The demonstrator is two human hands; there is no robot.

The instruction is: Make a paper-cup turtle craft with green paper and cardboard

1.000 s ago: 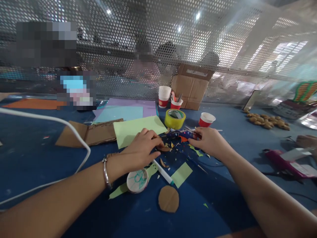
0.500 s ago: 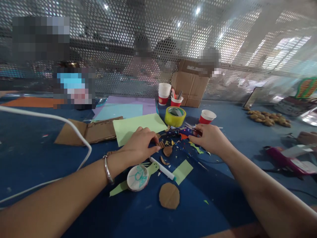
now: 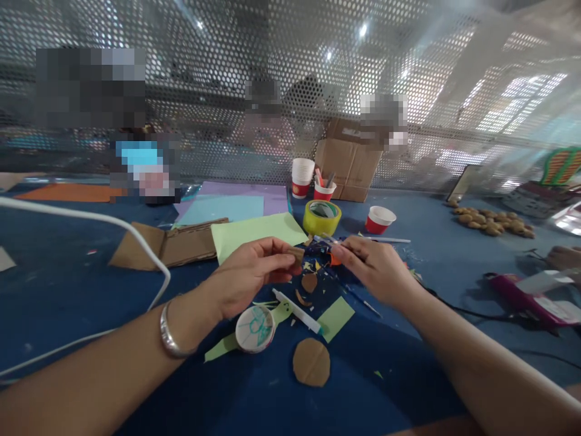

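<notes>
My left hand pinches a small piece of cardboard between thumb and fingers. Closed around a pair of scissors is my right hand; the metal blades point left and the handles are hidden. Partly under that hand lies a dark tool with an orange part. Below the hands are a cardboard scrap, a white marker and a green paper rectangle. A paper cup piece with teal drawing has a green paper head and tail. A cardboard disc lies nearest me.
Yellow tape, a red-and-white cup and stacked cups stand behind. Left are green paper, folded cardboard and a white cable. At right lies a purple device beside another person's hand.
My left hand has lifted the cardboard piece off the table. My right hand has shifted slightly left and nearer, bringing the scissor blades toward the left hand.
</notes>
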